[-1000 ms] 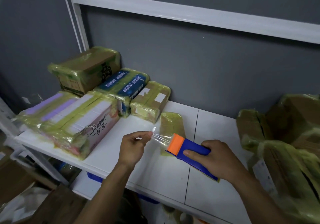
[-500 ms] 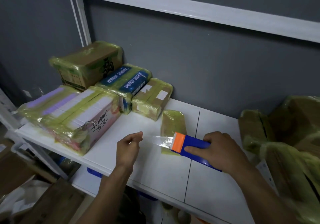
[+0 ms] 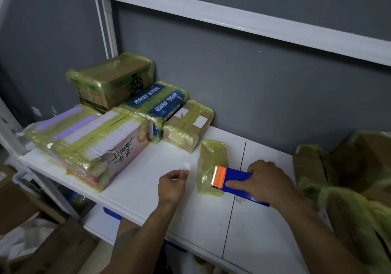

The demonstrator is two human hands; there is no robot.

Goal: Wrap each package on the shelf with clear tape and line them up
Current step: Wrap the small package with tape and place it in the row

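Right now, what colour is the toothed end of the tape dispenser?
The toothed end is orange, seen in the head view.

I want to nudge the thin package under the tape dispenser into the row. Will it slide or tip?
The package lies flat and low on the shelf, so tipping seems unlikely. Its glossy wrap should probably slide easily on that smooth surface. Being thin, it is likely light.
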